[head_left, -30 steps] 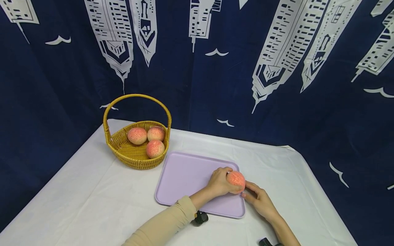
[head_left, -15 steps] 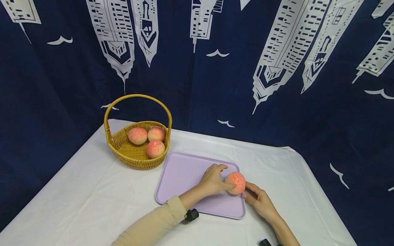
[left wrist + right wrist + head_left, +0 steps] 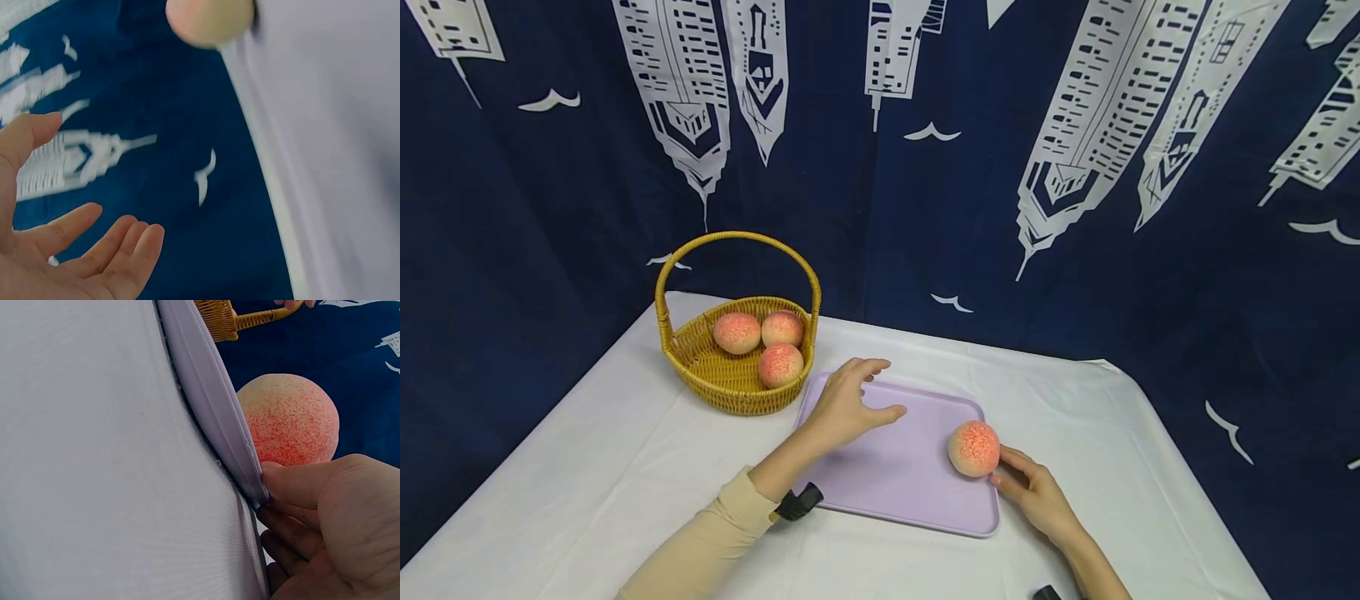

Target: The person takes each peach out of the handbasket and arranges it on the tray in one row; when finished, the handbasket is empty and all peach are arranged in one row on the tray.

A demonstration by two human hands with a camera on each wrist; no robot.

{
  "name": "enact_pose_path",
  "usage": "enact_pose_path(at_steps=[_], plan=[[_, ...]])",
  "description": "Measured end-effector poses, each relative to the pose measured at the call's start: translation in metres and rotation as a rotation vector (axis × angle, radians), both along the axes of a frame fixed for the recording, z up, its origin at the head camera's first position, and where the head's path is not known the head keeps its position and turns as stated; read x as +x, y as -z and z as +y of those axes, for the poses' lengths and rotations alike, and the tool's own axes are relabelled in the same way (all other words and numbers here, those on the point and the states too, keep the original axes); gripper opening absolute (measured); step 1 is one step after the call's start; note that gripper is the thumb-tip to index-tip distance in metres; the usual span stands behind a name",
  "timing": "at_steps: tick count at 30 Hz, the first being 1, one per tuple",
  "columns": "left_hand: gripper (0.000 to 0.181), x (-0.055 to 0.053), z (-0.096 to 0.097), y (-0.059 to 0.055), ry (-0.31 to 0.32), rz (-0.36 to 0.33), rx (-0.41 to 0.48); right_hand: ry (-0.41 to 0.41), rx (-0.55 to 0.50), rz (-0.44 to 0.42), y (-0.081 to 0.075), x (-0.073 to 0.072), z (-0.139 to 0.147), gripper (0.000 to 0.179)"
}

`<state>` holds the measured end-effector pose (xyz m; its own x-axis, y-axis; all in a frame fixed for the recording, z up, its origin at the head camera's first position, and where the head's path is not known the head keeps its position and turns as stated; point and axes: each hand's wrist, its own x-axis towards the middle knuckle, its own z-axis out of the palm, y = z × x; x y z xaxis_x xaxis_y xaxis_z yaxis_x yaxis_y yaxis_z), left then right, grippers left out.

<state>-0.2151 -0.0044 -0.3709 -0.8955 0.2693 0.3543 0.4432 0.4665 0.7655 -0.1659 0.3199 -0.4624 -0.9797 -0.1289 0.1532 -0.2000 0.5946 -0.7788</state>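
A pink and cream peach (image 3: 973,449) sits on the right end of the lilac tray (image 3: 895,483). At the tray's right edge my right hand (image 3: 1041,502) pinches the rim; in the right wrist view, its thumb (image 3: 290,481) lies on the rim with the fingers below, close by the peach (image 3: 290,419). Over the tray's left part hovers my left hand (image 3: 842,408), thumb and fingers spread apart and holding nothing. The left wrist view also shows that hand (image 3: 81,256) with bare space before its fingers.
A wicker basket (image 3: 741,402) with a tall handle stands at the back left, just beyond the tray's corner. Inside lie three more peaches (image 3: 737,333). A white cloth (image 3: 587,492) covers the table, and a navy printed curtain (image 3: 925,217) hangs behind.
My left hand has let go of the peach and moved left, away from it, over the tray. The peach rests on the tray's right end. My right hand has stayed at the rim.
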Motion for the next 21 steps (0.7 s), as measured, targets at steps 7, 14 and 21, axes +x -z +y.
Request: enact_pose_path(at_steps=[7, 14, 21], plan=[[0.067, -0.02, -0.055, -0.009, -0.104, 0.029, -0.031, 0.005, 0.0, -0.004, 0.003, 0.0, 0.002, 0.05], [0.07, -0.045, -0.106, -0.01, -0.207, -0.023, -0.032, -0.008, 0.005, 0.016, 0.002, 0.0, 0.001, 0.048], [0.078, -0.062, -0.134, 0.008, -0.196, -0.136, -0.045, -0.015, 0.004, 0.023, -0.001, 0.001, 0.0, 0.048]])
